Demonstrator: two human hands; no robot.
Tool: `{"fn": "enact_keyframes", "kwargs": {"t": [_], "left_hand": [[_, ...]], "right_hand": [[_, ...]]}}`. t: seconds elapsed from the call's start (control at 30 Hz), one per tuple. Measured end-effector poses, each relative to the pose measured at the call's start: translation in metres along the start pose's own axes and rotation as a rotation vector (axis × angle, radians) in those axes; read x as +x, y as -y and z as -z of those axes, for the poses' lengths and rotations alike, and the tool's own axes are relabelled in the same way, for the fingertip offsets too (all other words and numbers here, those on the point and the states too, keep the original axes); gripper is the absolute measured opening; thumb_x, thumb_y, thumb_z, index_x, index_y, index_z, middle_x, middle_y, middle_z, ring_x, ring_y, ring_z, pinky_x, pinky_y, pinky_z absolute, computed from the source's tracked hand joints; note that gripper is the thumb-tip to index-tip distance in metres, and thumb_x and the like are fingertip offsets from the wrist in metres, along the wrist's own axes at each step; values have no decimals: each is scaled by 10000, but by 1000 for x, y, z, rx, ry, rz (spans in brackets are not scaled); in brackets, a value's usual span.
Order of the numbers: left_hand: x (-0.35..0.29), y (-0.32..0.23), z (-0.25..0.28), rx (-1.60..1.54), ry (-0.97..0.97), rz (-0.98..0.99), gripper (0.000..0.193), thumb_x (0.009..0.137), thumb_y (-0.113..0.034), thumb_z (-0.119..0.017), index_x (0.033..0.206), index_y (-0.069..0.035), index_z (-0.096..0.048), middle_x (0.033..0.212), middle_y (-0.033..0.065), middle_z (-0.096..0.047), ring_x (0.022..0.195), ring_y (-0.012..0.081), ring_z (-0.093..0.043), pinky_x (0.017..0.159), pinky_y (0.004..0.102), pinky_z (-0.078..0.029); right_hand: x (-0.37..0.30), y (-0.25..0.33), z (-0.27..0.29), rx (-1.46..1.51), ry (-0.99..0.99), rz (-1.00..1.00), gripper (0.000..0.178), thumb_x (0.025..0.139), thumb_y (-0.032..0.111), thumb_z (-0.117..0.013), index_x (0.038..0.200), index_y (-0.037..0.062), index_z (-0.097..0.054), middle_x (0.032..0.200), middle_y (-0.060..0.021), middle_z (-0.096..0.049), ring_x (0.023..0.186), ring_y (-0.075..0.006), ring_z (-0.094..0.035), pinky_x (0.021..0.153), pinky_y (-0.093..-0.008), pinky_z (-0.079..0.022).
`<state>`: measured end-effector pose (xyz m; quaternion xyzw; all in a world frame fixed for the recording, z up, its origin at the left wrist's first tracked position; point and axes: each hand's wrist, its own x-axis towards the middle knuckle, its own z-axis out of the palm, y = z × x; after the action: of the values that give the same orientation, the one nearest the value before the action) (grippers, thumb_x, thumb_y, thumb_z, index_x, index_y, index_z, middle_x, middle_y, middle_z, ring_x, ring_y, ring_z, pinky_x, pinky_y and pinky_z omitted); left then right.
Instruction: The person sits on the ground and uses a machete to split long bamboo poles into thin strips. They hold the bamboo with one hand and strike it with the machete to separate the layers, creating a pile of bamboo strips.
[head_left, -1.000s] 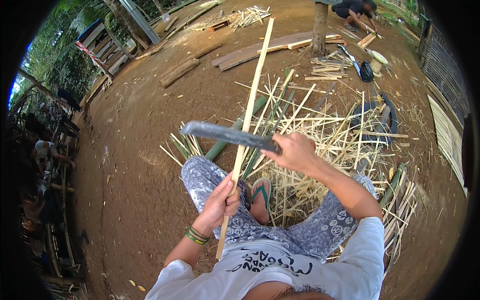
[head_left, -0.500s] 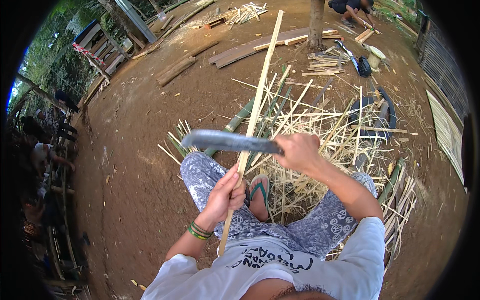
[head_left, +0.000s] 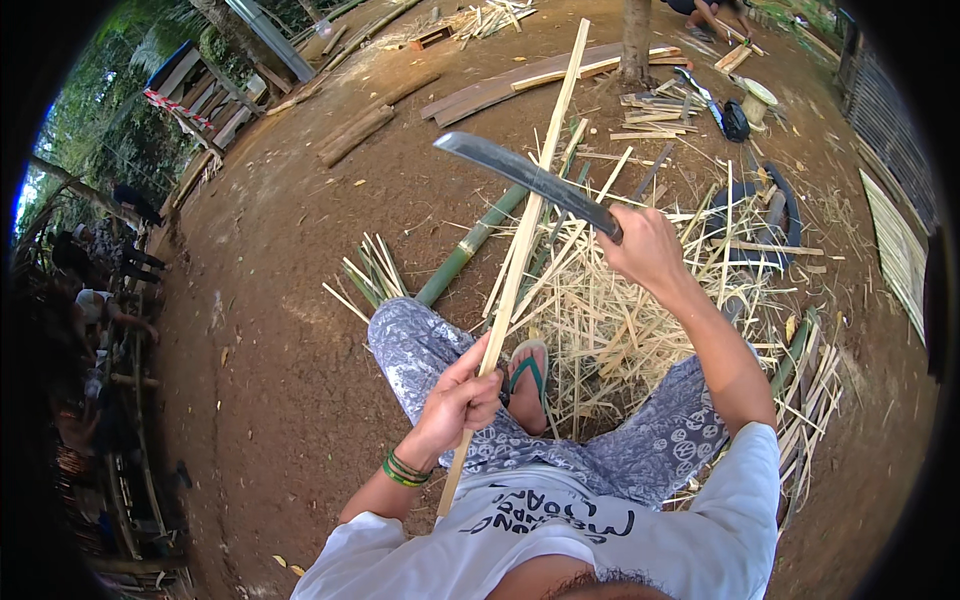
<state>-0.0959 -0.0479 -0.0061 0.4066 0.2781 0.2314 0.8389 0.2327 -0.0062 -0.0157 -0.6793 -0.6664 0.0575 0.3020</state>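
A long pale bamboo strip (head_left: 512,275) runs aslant through the middle of the frame, its upper end near the top edge, right of center, and its lower end against the white shirt (head_left: 560,540) at the bottom. The person's left hand (head_left: 458,405), below the center, has its fingers curled closed around the lower part of the strip. A machete (head_left: 528,177) with a dark blade lies across the strip's upper half, tip pointing to the upper left; whether the edge touches the strip cannot be told. The right hand (head_left: 645,245), right of center, has its fingers wrapped closed around the handle.

Green and yellow wristbands (head_left: 402,470) circle the left wrist. Below the hands spread grey patterned trousers (head_left: 410,335), with a foot in a green-strapped sandal (head_left: 540,375) between the knees. A green bamboo pole (head_left: 478,238) lies on the soil left of the strip, and a loose heap of thin strips (head_left: 620,320) covers the ground at center right.

Farther out, planks (head_left: 480,95) lie at upper center, beside a tree trunk (head_left: 636,45); a pale spool (head_left: 758,100) stands at upper right, and a crouching co-worker is partly visible at the top right edge.
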Motion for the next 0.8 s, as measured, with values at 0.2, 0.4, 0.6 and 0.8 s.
{"fn": "enact_keyframes", "kwargs": {"t": [0.2,0.4,0.6,0.8], "left_hand": [[13,0,-3,69,-33,-21,530,1078,-188,-383,1576,-209,-205,678,-60,-278,475,28,-246,412,187,-200],[11,4,-4,86,-41,-26,527,1081,-178,-390,1576,-208,-212,666,-70,-269,484,30,-243,425,192,-217],[-2,9,1,202,-12,6,517,1079,-168,-379,1568,-171,-213,680,-61,-280,484,32,-257,428,195,-230],[-3,17,8,315,-53,-34,513,1073,-160,-396,1561,-136,-236,658,-64,-285,487,32,-271,430,196,-247]], "right_hand": [[-23,33,-13,-119,35,273,158,816,195,-686,873,47,-682,552,-50,-592,404,-142,-511,346,-314,-405],[-17,20,-9,-88,63,159,109,803,145,-672,831,39,-681,527,-33,-556,395,-141,-478,367,-353,-399],[-6,-15,-6,13,-201,85,76,739,125,-654,691,79,-617,513,-40,-559,370,-187,-464,377,-359,-378],[-10,-8,1,-142,-57,82,130,803,169,-667,729,63,-663,534,-30,-566,393,-161,-455,385,-314,-366]]}}
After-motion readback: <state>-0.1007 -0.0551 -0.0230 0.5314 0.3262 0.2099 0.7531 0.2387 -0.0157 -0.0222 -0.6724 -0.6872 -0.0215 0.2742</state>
